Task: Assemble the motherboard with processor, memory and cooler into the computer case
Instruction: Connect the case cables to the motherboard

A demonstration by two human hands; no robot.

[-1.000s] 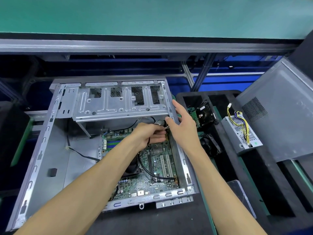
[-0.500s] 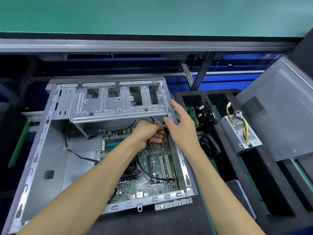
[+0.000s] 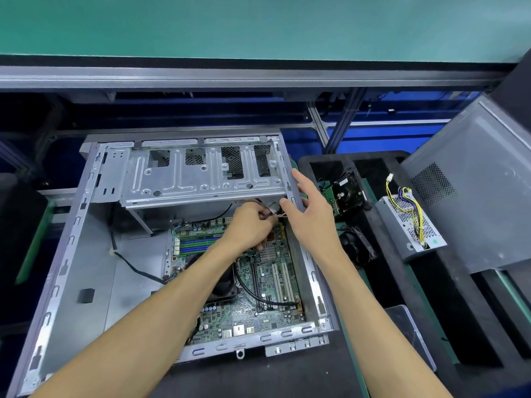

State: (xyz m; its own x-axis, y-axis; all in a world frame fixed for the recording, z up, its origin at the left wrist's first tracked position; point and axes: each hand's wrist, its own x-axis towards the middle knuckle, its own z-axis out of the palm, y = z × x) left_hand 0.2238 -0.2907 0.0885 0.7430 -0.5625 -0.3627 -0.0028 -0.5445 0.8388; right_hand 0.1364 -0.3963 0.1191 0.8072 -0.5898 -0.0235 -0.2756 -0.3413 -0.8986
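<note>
The open grey computer case [image 3: 69, 254] lies flat. The green motherboard [image 3: 267, 288] sits inside it, with its black cooler [image 3: 222, 285] partly hidden under my left forearm and blue memory slots [image 3: 198, 244] to the cooler's upper left. My left hand [image 3: 250, 228] is inside the case at the board's far edge, fingers curled round a thin wire bundle with a small connector [image 3: 273, 211]. My right hand [image 3: 307, 214] reaches over the case's right wall, thumb and fingertip pinching the same wires, the other fingers spread along the wall.
The drive cage [image 3: 201, 173] spans the case's far end above my hands. A black foam tray [image 3: 402, 282] to the right holds a hard drive [image 3: 347, 193], a black fan [image 3: 356, 248] and a power supply [image 3: 408, 228] with yellow wires. A grey side panel [image 3: 474, 191] leans at far right.
Both hands stay at the wires near the case's far right corner; my left fingers shifted slightly on the bundle. The view drifted a little.
</note>
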